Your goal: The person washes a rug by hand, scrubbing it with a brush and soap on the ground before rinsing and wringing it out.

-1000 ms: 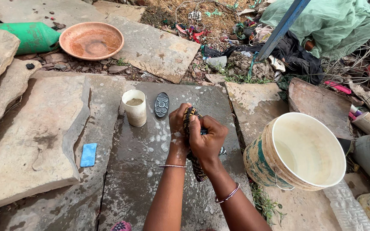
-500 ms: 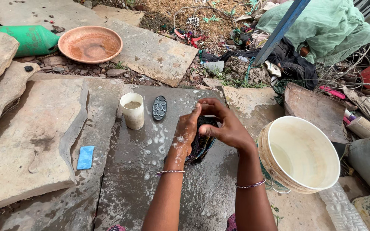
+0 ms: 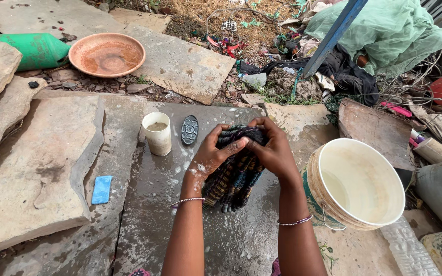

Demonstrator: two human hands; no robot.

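Outdoor yard, wet grey stone slab [image 3: 170, 204] flecked with suds, rubble and rags behind.

- One dark striped cloth [image 3: 234, 176], bunched, held up over the slab's middle, its lower end hanging near the stone.
- Left hand [image 3: 210, 153]: closed around the cloth's upper left side.
- Right hand [image 3: 272, 151]: closed over the cloth's top right, fingertips meeting the left's.
- Two thin bangles, one per wrist.
- One small white cup [image 3: 157, 133], upright, just left of one dark oval brush [image 3: 190, 129].
- One blue soap bar [image 3: 101, 189], on the drier slab to the left.
- One large pale bucket [image 3: 356, 186], tilted, right of the hands.
- One orange basin [image 3: 107, 54], far left.
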